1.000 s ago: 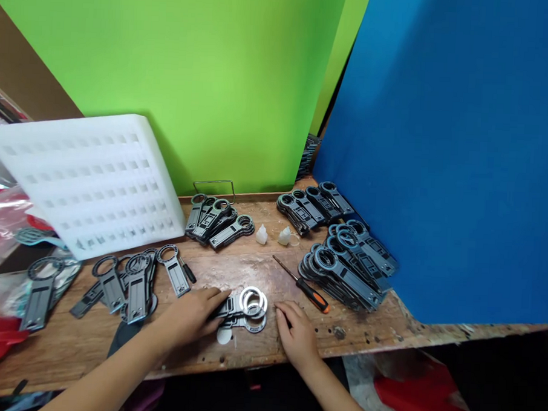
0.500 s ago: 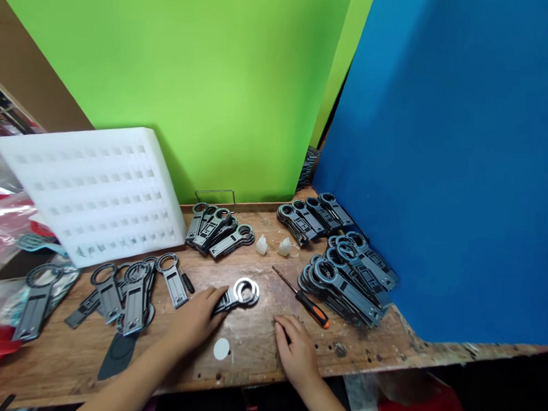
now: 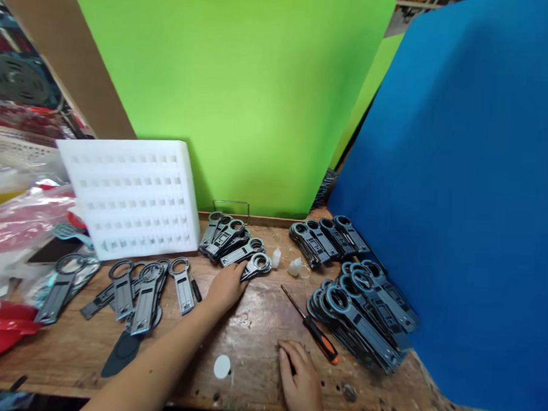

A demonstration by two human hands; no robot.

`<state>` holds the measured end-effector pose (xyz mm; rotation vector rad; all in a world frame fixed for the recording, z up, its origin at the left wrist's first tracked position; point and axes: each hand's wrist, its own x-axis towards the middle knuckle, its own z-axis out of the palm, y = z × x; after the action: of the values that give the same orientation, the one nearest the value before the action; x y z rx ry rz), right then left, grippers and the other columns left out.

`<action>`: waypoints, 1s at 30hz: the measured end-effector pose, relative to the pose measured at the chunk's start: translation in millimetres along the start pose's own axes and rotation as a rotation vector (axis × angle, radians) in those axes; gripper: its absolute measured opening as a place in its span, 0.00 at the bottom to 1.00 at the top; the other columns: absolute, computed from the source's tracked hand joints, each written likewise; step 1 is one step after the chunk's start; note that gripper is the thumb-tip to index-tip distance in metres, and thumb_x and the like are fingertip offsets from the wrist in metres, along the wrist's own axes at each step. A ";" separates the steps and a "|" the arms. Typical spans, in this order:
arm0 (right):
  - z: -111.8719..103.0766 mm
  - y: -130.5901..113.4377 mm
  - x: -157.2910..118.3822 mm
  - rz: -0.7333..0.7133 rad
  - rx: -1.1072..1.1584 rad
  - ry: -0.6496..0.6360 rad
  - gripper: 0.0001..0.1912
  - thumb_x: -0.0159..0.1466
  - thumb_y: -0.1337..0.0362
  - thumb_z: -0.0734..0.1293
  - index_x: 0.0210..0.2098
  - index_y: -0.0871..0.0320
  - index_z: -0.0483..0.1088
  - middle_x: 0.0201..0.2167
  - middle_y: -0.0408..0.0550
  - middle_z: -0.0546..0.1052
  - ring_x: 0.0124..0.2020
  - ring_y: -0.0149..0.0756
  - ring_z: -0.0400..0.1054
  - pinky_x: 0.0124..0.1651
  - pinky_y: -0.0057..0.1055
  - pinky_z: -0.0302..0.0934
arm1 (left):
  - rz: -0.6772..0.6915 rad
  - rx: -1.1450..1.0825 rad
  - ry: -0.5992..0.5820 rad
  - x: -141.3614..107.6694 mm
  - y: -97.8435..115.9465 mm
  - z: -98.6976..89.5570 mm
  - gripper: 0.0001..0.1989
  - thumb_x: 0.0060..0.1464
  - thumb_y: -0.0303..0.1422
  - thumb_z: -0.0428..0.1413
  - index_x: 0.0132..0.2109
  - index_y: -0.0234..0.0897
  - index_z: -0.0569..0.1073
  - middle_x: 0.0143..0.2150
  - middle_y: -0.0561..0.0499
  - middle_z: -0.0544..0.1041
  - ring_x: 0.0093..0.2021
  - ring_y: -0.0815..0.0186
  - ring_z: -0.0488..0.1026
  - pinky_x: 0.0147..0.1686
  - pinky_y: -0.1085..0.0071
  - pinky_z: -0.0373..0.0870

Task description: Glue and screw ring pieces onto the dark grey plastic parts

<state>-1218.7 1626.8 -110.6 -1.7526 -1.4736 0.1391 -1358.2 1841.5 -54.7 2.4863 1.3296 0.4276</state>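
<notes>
Resting fingertips: left hand (image 3: 225,288) lies flat, fingers (image 3: 239,270) touching the ringed grey part (image 3: 257,264); a loose, narrow grip pressing down, not closed around it.
Part location: ring end just beside the small stack (image 3: 227,237) at the back of the tabletop (image 3: 259,326), near the green panel (image 3: 243,89).
Right hand: right hand (image 3: 303,382) rests palm down at the near edge, holding nothing, just short of the orange-handled screwdriver (image 3: 316,336).
Doing it well: judged from the pose, slide the part flat with light pressure so it does not ride over its neighbours; align ring to ring.
Surroundings: white disc (image 3: 222,366) between the forearms; two small white caps (image 3: 285,263); large pile (image 3: 364,312) by the blue panel (image 3: 473,208); white foam tray (image 3: 133,196) on the left.
</notes>
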 end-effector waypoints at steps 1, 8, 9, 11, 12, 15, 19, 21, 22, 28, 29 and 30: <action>0.2 0.4 0.3 -0.007 -0.001 -0.001 0.13 0.65 0.62 0.57 0.40 0.55 0.73 0.37 0.51 0.78 0.40 0.39 0.73 0.42 0.35 0.69 | -0.003 -0.006 0.014 2.1 0.8 1.5 0.26 0.52 0.32 0.54 0.59 0.35 0.63 0.50 0.39 0.72 0.50 0.54 0.69 0.50 0.61 0.63; 3.5 7.9 0.6 -0.064 -0.010 -0.022 0.15 0.66 0.60 0.57 0.39 0.56 0.74 0.36 0.52 0.78 0.39 0.40 0.74 0.41 0.35 0.70 | -0.010 -0.111 0.196 -18.8 -5.4 -6.7 0.22 0.52 0.33 0.54 0.55 0.42 0.67 0.55 0.46 0.70 0.55 0.58 0.65 0.56 0.61 0.61; 4.2 9.8 0.1 -0.065 -0.010 -0.034 0.14 0.65 0.60 0.57 0.39 0.57 0.74 0.37 0.52 0.78 0.39 0.40 0.74 0.41 0.35 0.70 | -0.042 -0.129 0.241 -28.7 -11.4 -10.0 0.20 0.53 0.33 0.53 0.54 0.42 0.68 0.55 0.46 0.70 0.55 0.58 0.65 0.57 0.61 0.60; 5.3 13.4 -0.9 -0.061 -0.011 -0.066 0.14 0.65 0.61 0.58 0.40 0.57 0.74 0.38 0.53 0.78 0.40 0.40 0.73 0.43 0.35 0.70 | -0.162 -0.161 0.346 -50.6 -27.3 -15.2 0.18 0.55 0.32 0.49 0.53 0.40 0.69 0.56 0.43 0.67 0.58 0.56 0.62 0.59 0.57 0.57; 5.7 14.7 -1.3 -0.060 -0.010 -0.082 0.14 0.65 0.61 0.58 0.40 0.57 0.74 0.38 0.53 0.78 0.40 0.40 0.73 0.43 0.35 0.69 | -0.241 -0.177 0.399 -61.4 -36.1 -16.6 0.19 0.55 0.31 0.48 0.53 0.38 0.68 0.58 0.41 0.65 0.59 0.54 0.60 0.60 0.54 0.55; 5.9 15.4 -1.6 -0.056 -0.001 -0.106 0.15 0.66 0.60 0.58 0.40 0.57 0.74 0.38 0.53 0.78 0.41 0.40 0.73 0.43 0.35 0.69 | -0.433 -0.248 0.488 -86.4 -59.7 -16.0 0.22 0.52 0.29 0.50 0.55 0.33 0.66 0.63 0.35 0.56 0.63 0.47 0.54 0.60 0.48 0.52; 5.3 11.5 -1.3 -0.046 0.002 -0.098 0.16 0.66 0.59 0.57 0.40 0.57 0.74 0.38 0.53 0.78 0.40 0.41 0.73 0.43 0.36 0.69 | -0.508 -0.428 0.482 -97.0 -77.0 -11.6 0.27 0.44 0.26 0.55 0.55 0.35 0.67 0.63 0.38 0.59 0.64 0.50 0.54 0.63 0.54 0.51; 5.3 10.4 -1.3 -0.046 -0.006 -0.087 0.16 0.66 0.58 0.57 0.40 0.57 0.74 0.38 0.53 0.78 0.40 0.41 0.73 0.43 0.36 0.69 | -0.540 -0.540 0.490 -97.8 -81.0 -11.9 0.29 0.42 0.24 0.55 0.55 0.36 0.67 0.61 0.40 0.64 0.64 0.53 0.56 0.63 0.56 0.50; 5.4 10.5 -1.3 -0.047 -0.012 -0.081 0.16 0.66 0.58 0.57 0.40 0.57 0.74 0.38 0.53 0.78 0.40 0.41 0.73 0.43 0.36 0.69 | -0.560 -0.604 0.495 -98.7 -81.9 -13.0 0.30 0.42 0.24 0.55 0.56 0.36 0.66 0.60 0.40 0.65 0.63 0.53 0.58 0.63 0.56 0.51; 3.9 8.1 -3.4 -0.091 -0.020 -0.002 0.16 0.65 0.57 0.58 0.39 0.57 0.75 0.37 0.54 0.79 0.39 0.41 0.74 0.42 0.37 0.70 | -0.629 -1.044 0.459 -122.3 -62.1 -35.0 0.29 0.51 0.31 0.51 0.61 0.34 0.59 0.59 0.37 0.68 0.57 0.58 0.68 0.53 0.62 0.66; 3.1 3.6 -3.5 -0.106 -0.001 -0.002 0.16 0.65 0.57 0.58 0.39 0.57 0.75 0.36 0.54 0.79 0.38 0.41 0.74 0.41 0.37 0.70 | -0.625 -1.170 0.435 -127.7 -55.2 -40.8 0.29 0.51 0.31 0.52 0.60 0.34 0.60 0.57 0.37 0.70 0.56 0.58 0.68 0.53 0.63 0.66; 2.5 -3.0 -3.2 -0.112 0.029 -0.017 0.16 0.64 0.57 0.59 0.39 0.57 0.75 0.36 0.53 0.79 0.38 0.41 0.74 0.41 0.37 0.70 | -0.622 -1.315 0.409 -132.7 -48.0 -46.3 0.29 0.50 0.31 0.53 0.59 0.34 0.61 0.56 0.38 0.71 0.56 0.58 0.69 0.54 0.63 0.65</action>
<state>-1223.3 1625.2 -111.6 -1.6458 -1.5702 0.1165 -1482.7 1760.9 -47.2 0.8986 1.2118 1.1762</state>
